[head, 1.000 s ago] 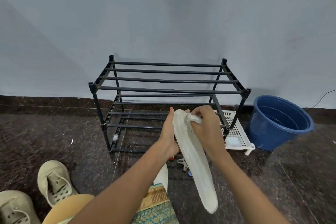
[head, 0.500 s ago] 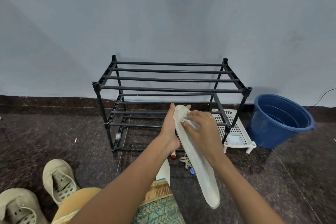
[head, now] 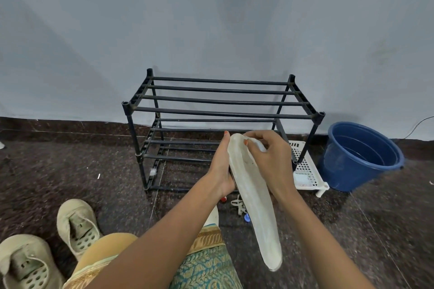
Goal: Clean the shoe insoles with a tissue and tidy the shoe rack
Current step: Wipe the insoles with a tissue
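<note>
Floor [head: 70, 166]: dark stone.
Insole [head: 258, 206]: between hands, long axis running bodyward.
Left hand [head: 222, 166]: holds its far end.
Right hand [head: 272, 162]: pinches tissue [head: 258, 144] there.

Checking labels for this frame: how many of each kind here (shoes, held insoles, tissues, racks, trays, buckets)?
Shoes: 2
Insole, held: 1
Tissue: 1
Shoe rack: 1
Tray: 1
Bucket: 1
Total: 7
</note>
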The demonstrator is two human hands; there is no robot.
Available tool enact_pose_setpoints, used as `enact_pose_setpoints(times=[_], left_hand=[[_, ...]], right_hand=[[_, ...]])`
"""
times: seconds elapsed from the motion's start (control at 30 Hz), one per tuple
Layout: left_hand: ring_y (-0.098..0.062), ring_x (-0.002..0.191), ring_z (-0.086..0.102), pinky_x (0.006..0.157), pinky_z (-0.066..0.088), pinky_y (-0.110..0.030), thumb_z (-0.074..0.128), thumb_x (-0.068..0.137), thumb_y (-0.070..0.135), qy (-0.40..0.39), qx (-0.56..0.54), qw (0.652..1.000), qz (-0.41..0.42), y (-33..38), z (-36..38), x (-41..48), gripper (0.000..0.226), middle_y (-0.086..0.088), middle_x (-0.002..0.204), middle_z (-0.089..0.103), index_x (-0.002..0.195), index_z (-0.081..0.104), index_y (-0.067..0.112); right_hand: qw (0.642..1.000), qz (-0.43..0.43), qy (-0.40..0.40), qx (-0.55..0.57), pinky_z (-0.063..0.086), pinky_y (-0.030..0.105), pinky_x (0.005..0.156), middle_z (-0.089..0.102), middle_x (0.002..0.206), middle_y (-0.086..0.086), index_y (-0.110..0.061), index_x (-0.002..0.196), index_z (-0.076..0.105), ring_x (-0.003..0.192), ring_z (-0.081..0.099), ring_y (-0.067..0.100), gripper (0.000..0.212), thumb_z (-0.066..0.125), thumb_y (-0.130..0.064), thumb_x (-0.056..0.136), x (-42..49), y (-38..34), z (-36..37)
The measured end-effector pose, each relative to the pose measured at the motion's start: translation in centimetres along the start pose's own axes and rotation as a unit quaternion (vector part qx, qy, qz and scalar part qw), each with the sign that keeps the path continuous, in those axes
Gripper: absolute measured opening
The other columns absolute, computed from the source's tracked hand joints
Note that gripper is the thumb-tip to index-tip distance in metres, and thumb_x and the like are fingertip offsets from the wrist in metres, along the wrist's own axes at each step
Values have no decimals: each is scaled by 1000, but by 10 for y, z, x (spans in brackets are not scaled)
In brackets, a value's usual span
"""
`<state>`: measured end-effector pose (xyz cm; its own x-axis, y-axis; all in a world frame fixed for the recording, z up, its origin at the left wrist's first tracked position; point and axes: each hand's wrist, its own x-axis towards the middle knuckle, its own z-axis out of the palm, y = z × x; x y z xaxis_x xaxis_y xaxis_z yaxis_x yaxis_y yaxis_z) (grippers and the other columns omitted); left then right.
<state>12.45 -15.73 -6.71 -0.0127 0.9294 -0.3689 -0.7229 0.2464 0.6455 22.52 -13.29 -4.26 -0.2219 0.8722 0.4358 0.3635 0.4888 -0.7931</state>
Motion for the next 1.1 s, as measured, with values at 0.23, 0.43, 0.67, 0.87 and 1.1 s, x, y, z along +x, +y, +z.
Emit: enact_pose_setpoints(times=[0.23,0.43,0.67,0.87,1.1], left_hand=[[-19,66,68,63,53,-30,36,92,60,0,-18,1000,-1,1,4,0,55,-6,76,71,102,68,16],[-17,76,68,72,53,-30,32,94,58,-8,-21,1000,3,0,4,-1,54,-4,87,72,111,67,20],[-16,80,67,77,50,-31,28,97,54,-9,-13,1000,6,-3,3,0,51,-4,98,71,125,60,25],[-17,77,67,70,53,-28,29,97,54,-9,-12,1000,-8,-4,3,0,53,-4,92,71,124,62,21],[-14,73,69,65,54,-25,28,99,50,8,10,1000,8,-3,0,2,49,-1,86,72,119,64,24]], right_hand=[[1000,6,0,20,35,-2,76,57,91,-5,-9,95,69,85,52,-9,13,65,-9,83,6,-1,14],[999,-34,4,-27,35,-3,78,57,94,-3,-5,100,68,84,51,-8,20,59,1,84,-1,5,16],[999,-13,-3,-39,35,-1,71,63,91,6,-5,97,68,77,52,-2,17,65,-3,81,-3,9,14],[998,-29,18,-60,36,1,72,59,89,4,-7,95,68,80,54,9,12,60,-5,85,0,9,15],[998,-42,1,-49,36,0,73,58,87,3,-4,90,68,80,54,6,14,57,2,84,-8,-6,27]])
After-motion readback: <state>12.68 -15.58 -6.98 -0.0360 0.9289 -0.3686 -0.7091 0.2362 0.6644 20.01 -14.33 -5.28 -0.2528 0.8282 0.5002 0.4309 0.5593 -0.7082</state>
